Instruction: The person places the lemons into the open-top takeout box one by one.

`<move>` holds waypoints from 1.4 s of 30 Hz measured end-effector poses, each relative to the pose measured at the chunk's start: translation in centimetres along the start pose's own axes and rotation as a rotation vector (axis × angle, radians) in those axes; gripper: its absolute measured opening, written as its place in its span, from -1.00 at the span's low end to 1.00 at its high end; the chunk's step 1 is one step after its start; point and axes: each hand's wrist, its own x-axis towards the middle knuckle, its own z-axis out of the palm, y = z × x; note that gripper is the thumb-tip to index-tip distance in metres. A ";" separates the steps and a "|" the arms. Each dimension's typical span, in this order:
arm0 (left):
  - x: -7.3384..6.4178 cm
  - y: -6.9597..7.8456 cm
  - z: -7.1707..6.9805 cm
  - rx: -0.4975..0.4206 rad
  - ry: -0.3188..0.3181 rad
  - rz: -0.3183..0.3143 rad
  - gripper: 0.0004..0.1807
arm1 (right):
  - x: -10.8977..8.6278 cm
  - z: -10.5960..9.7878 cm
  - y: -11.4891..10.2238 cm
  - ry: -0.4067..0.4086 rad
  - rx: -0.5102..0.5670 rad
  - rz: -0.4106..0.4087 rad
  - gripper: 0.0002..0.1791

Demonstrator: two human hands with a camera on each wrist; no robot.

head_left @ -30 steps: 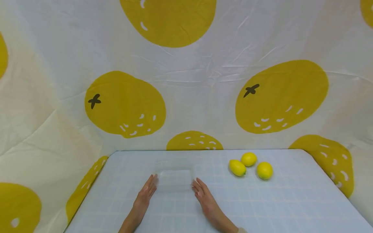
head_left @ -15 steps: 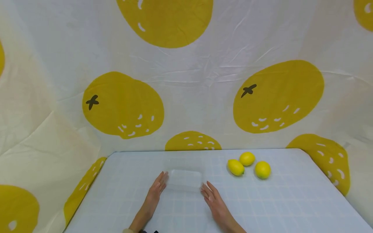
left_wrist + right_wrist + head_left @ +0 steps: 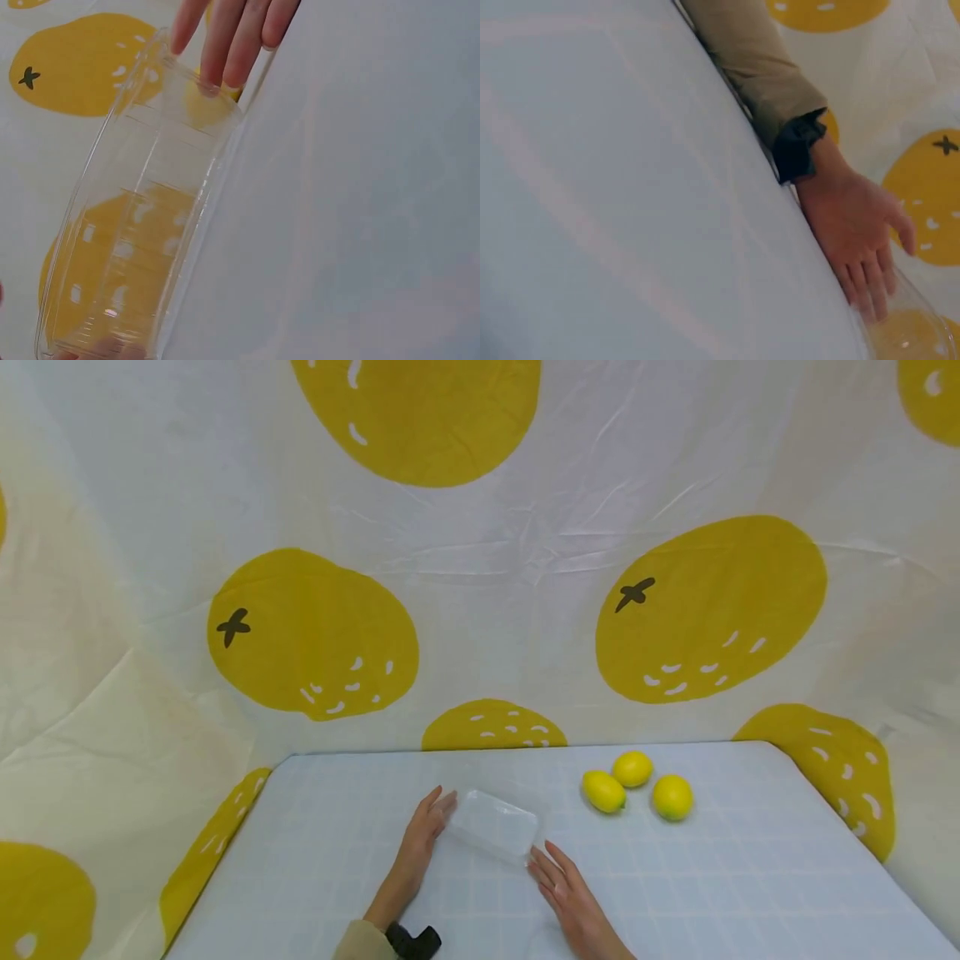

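A clear plastic tray lies at a slant on the table between my two hands. My left hand touches its left end, and my right hand its right end near the front corner. In the left wrist view, the right hand reaches its straight fingers against the tray wall. From the right wrist, the left hand shows an outstretched palm with straight fingers against the tray's end. Nothing is seen lying inside the tray.
Three lemons sit to the right of the tray near the table's back: one at the left, one behind and one at the right. A pale blue checked cloth covers the table. A lemon-print curtain hangs behind.
The tray has moved right with both hands, and has turned clockwise so its right end is now nearer me. The lemons stay in place while the head view shifts slightly.
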 end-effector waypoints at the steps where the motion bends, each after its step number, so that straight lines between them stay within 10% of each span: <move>1: 0.2 -0.1 0.2 0.027 0.021 -0.004 -0.35 | -0.2 -0.1 0.1 -0.011 0.004 -0.006 -0.39; 7: 1.5 -0.2 1.3 0.096 0.094 -0.005 -0.41 | -0.5 -0.4 0.1 -0.030 0.033 -0.047 -0.51; 16: 4.1 -0.3 2.4 0.036 0.129 0.036 -0.58 | -0.1 0.5 -0.8 0.295 0.009 0.204 -0.46; 24: 5.5 -0.6 3.7 0.086 0.052 0.059 -0.64 | -0.1 -0.3 -0.7 0.121 0.047 0.210 -0.57; 42: 3.9 -0.4 6.3 0.159 -0.088 0.002 -0.67 | -1.2 0.6 -0.9 -0.187 0.284 0.555 -0.34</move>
